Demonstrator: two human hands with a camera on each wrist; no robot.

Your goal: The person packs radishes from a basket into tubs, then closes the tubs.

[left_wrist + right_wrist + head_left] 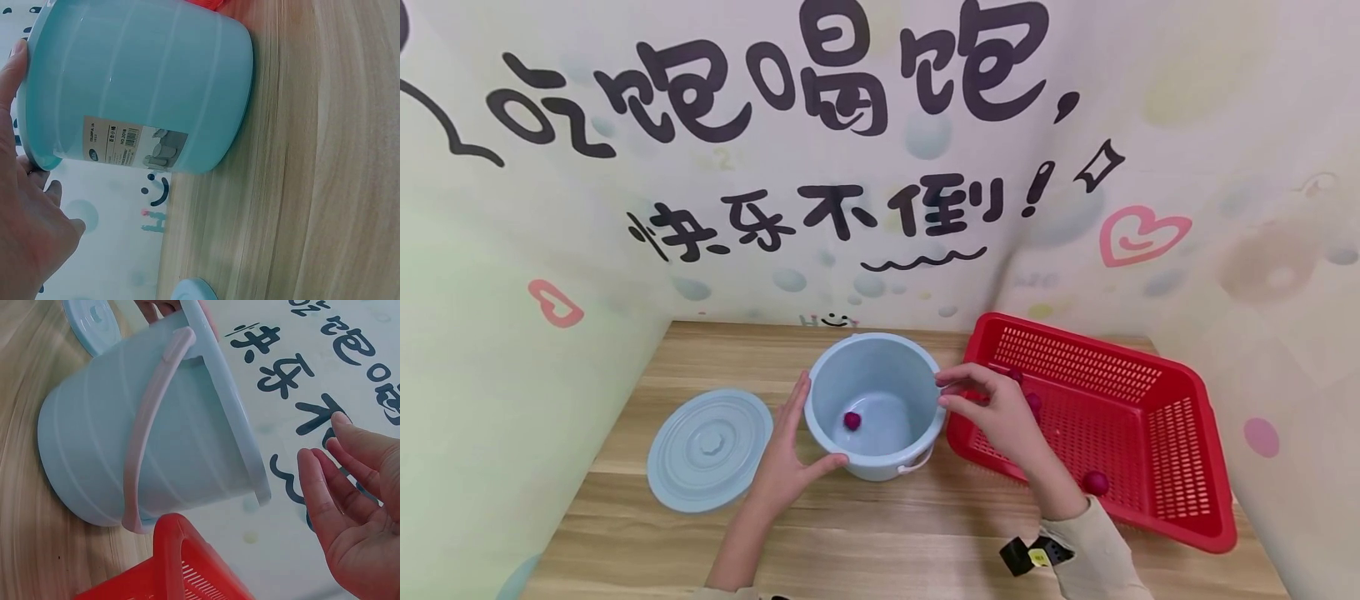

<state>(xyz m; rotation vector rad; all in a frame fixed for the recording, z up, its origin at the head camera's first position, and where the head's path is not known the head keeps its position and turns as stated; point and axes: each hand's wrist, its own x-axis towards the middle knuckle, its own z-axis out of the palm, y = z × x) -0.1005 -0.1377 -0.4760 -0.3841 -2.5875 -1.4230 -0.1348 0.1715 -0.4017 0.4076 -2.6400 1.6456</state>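
Observation:
A light-blue bucket stands upright on the wooden table, its pale handle hanging down the side toward the right hand. One small dark-red ball lies on the bucket's floor. My left hand holds the bucket's rim at the left, thumb at the front edge and fingers along the side. Just beyond the rim on the right is my right hand, its fingers loosely bent; the right wrist view shows a gap to the rim and nothing between the fingertips. A round blue lid lies flat to the left.
On the right a red perforated basket sits close beside the bucket. It has several dark-red balls in it, one, a ball, near its front wall. A printed wall rises behind the table.

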